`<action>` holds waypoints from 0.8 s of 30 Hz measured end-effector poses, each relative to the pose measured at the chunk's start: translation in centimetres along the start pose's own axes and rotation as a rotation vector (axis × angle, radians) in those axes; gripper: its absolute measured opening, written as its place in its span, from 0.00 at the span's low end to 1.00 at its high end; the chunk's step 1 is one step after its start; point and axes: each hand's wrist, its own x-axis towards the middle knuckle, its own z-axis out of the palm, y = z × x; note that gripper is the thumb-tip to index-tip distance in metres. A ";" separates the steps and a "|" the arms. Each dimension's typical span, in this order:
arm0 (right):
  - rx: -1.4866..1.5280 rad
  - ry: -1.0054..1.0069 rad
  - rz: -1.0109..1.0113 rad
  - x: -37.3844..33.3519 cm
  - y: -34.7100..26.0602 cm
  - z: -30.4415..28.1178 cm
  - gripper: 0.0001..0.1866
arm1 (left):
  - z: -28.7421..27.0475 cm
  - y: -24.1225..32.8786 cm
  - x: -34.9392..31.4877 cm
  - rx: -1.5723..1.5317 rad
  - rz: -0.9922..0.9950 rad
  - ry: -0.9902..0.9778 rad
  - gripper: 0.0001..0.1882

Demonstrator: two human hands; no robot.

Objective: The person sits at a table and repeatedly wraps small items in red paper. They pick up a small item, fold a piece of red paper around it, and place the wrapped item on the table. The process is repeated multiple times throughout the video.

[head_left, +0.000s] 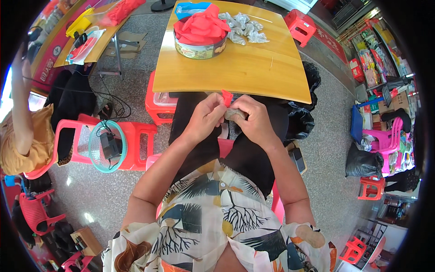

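Both hands meet over my lap, just below the near edge of the wooden table (247, 72). My left hand (204, 119) is closed, its fingertips pinching a small red piece of thin, soft material (227, 97) that sticks up between the hands. My right hand (255, 119) is closed around a small greyish packet (234, 114), which touches the left fingertips. On the table a round patterned tin (199, 51) is heaped with red pieces (202, 27) of similar material. Several small clear packets with greyish contents (244, 28) lie to its right.
A blue tray (186, 10) sits behind the tin. Red stools (158, 106) stand at the table's left, and a turquoise basket (96, 156) holds a black device. Black bags (301, 122) hang by the table's right corner. Another person (27, 131) sits at far left.
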 end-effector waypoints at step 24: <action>0.426 0.050 0.234 0.8 2.1 2.2 0.12 | -0.5 1.7 -0.2 0.113 -0.020 -0.095 0.08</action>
